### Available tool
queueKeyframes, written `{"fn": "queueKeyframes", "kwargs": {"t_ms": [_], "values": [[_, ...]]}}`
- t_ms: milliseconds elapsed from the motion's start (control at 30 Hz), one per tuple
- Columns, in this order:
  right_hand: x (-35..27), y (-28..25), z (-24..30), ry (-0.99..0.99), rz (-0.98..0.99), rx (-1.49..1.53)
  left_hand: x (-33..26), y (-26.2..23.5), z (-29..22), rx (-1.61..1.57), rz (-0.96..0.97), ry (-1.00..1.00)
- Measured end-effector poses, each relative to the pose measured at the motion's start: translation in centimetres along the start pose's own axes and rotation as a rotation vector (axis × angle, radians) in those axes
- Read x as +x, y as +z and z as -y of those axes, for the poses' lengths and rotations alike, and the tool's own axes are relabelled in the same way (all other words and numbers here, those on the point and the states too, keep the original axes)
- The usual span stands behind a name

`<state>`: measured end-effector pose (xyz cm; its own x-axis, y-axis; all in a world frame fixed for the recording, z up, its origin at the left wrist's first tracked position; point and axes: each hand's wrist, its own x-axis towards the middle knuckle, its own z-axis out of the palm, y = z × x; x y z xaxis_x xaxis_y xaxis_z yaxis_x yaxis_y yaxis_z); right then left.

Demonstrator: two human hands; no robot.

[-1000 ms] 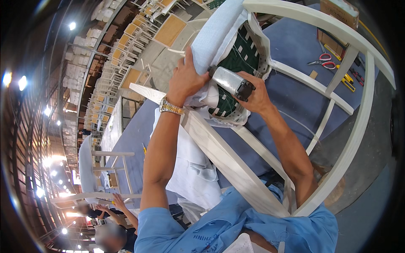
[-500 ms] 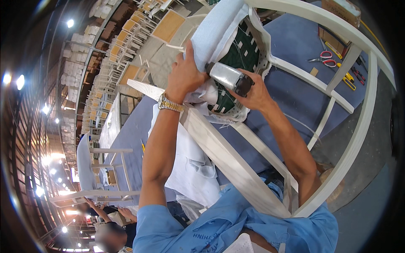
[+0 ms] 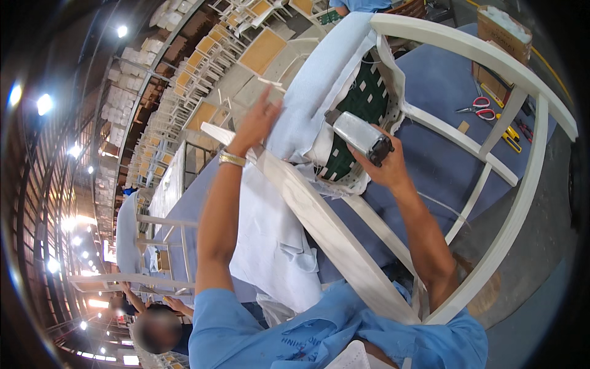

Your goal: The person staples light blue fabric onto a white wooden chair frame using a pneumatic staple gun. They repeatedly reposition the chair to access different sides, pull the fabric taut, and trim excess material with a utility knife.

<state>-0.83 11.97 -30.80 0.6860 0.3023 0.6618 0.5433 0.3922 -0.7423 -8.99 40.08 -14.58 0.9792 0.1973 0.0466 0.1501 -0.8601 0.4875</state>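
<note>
A whitewashed wooden chair frame (image 3: 332, 230) lies tipped over in front of me, its seat covered in light blue fabric (image 3: 313, 77). Dark green woven webbing (image 3: 362, 95) shows on the seat's underside, with the fabric's raw edge loose around it. My right hand (image 3: 390, 161) grips a silver and black staple gun (image 3: 361, 134), whose nose points up-left over the webbing, close to the fabric edge. Beside the outer face of the padded seat is my left hand (image 3: 258, 123), open, fingers stretched out and holding nothing. Whether its fingertips touch the fabric, I cannot tell.
Red-handled scissors (image 3: 482, 111) and yellow cutters (image 3: 511, 138) lie on the blue-covered table (image 3: 439, 157) at right. A cardboard box (image 3: 504, 34) stands beyond. White cloth (image 3: 270, 240) hangs below the chair. Another chair (image 3: 129, 234) and a person (image 3: 163, 332) are at left.
My left hand has let go of the fabric edge and moved left, opening its fingers. The staple gun has drawn back a little from the fabric. The whole view has shifted slightly.
</note>
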Motion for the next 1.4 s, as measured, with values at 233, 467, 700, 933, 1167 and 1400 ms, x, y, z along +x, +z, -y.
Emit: {"fn": "queueKeyframes", "kwargs": {"t_ms": [233, 467, 700, 933, 1167, 1400], "values": [[0.6, 0.5, 0.2, -0.011, -0.030, -0.055, -0.1, 2.0, -4.0, 0.108, 0.029, -0.051], [0.9, 1.2, 1.0, 0.004, 0.009, 0.071, -0.5, 2.8, -4.8, 0.234, -0.065, -0.011], [0.9, 0.9, 2.1, 0.008, 0.103, -0.026, -0.8, 3.7, -5.5, 0.382, -0.065, -0.069], [1.4, 0.9, 2.3, 0.008, 0.144, -0.036, -1.0, 4.3, -5.5, 0.443, -0.089, -0.071], [0.8, 1.4, 2.3, 0.056, 0.142, -0.079, -1.0, 4.8, -5.5, 0.500, -0.106, -0.063], [1.2, 0.9, 2.7, 0.051, 0.211, -0.044, -1.0, 5.1, -6.7, 0.511, -0.112, -0.086]]}}
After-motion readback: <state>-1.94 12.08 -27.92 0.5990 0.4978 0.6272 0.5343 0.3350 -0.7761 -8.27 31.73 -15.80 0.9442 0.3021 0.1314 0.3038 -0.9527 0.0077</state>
